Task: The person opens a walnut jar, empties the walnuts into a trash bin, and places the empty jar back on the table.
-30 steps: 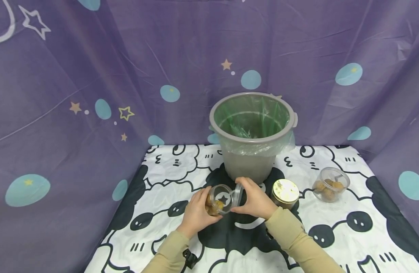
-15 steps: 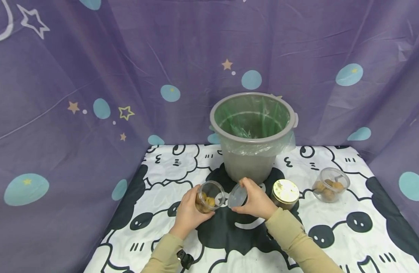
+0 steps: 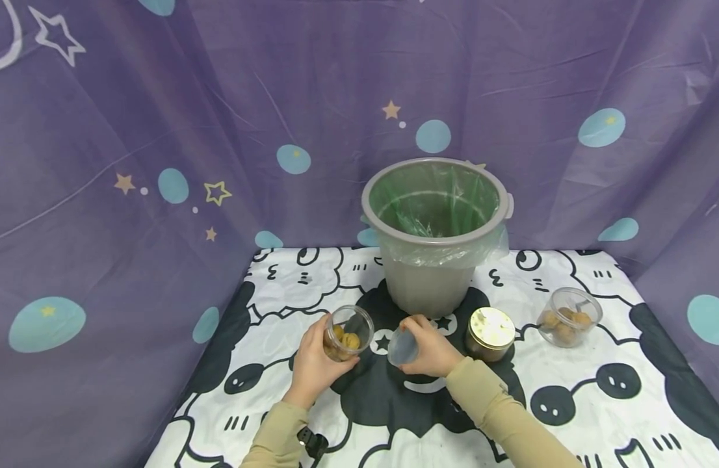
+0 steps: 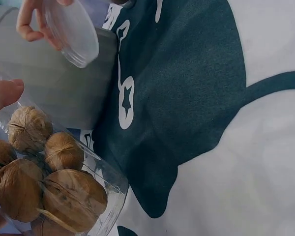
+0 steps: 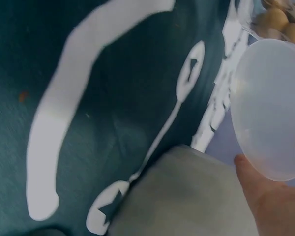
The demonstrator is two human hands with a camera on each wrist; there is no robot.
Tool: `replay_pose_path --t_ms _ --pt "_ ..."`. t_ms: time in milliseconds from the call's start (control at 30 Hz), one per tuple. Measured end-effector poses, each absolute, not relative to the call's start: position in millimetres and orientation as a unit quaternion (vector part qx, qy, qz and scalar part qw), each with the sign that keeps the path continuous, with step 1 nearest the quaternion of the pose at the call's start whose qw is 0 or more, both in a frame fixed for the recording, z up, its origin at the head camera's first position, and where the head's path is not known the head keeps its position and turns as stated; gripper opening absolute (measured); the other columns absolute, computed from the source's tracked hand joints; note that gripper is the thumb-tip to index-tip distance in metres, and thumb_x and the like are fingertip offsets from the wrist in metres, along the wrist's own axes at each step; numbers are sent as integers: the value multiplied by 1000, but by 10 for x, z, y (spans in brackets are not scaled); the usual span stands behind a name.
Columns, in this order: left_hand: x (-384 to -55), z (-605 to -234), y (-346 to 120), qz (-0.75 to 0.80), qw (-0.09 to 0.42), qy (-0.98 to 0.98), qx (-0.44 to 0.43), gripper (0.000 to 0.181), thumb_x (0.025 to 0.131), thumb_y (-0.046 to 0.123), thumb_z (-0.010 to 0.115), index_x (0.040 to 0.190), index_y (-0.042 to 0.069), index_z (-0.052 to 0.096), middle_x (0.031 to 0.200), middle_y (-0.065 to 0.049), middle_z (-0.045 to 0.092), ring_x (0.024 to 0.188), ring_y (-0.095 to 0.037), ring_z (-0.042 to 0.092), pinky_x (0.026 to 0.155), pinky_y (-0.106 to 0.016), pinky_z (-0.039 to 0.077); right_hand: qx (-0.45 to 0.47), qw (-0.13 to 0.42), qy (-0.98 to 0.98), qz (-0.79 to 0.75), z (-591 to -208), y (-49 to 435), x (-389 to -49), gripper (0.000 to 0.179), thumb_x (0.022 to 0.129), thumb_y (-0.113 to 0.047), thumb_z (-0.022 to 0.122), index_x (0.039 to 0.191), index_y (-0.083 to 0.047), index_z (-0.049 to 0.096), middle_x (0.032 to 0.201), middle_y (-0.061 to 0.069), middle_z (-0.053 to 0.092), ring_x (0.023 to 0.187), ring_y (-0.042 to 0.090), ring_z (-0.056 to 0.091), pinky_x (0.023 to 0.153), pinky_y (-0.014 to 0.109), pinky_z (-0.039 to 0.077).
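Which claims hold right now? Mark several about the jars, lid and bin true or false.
1. The left hand holds a clear jar of walnuts. True.
2. That jar is sealed. False: it is open, and the right hand holds a translucent lid.
3. A green liner sits in the bin. True.
4. Nothing gold-lidded is visible. False: a gold-lidded container stands right of the right hand.
5. A second clear jar, further right, holds brown pieces. True.

R hand (image 5: 278,209) holds transl. lid (image 5: 270,108) nr clear jar (image 5: 246,14) w/ nuts (image 5: 273,22)
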State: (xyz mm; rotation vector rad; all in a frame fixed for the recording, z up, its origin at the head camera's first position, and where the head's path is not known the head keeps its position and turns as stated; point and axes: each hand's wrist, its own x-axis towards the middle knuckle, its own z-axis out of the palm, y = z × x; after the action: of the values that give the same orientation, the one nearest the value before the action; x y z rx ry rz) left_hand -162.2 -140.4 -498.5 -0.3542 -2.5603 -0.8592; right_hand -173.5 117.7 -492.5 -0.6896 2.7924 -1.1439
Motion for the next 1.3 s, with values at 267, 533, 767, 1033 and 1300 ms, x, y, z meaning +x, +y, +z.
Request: replay_pose_path --t_ms 267,533,767,1033,1300 --pt "-1631 -4988 -1415 -307 216 -919 -124 99 54 31 92 136 4 43 123 -18 55 111 -35 55 91 -49 49 -268 29 901 -341 -5094 1069 -1793 67 65 -23 86 122 -9 53 127 17 43 98 27 56 79 41 53" --pt "-1621 -4984 -1431 -313 216 -916 -124 97 54 30 92 135 5 44 124 -19 55 111 -36 55 91 -50 49 -285 28 905 -314 -5330 994 -1852 75 64 -27 87 128 -14 52 126 15 45 99 26 58 82 42 53" --pt "-1629 -4982 -1450 -318 222 -914 -117 98 53 30 92 135 5 44 123 -19 55 112 -35 55 92 -50 49 -275 35 905 -321 -5401 924 -1896 75 64 -27 87 129 -12 52 127 18 45 101 30 58 84 45 53" --pt "-1646 -4987 -1476 -320 217 -916 -105 98 54 31 92 136 6 43 125 -17 54 113 -35 53 94 -49 47 -256 35 917 -305 -5410 881 -1935 77 62 -28 88 129 -13 53 127 18 46 108 33 54 91 47 50" --pt "-1664 -4984 -1503 -326 217 -915 -97 98 55 30 92 136 6 43 126 -17 54 115 -36 53 95 -49 47 -251 36 933 -253 -5442 874 -1952 76 62 -31 88 128 -19 52 125 17 48 111 33 53 93 48 48"
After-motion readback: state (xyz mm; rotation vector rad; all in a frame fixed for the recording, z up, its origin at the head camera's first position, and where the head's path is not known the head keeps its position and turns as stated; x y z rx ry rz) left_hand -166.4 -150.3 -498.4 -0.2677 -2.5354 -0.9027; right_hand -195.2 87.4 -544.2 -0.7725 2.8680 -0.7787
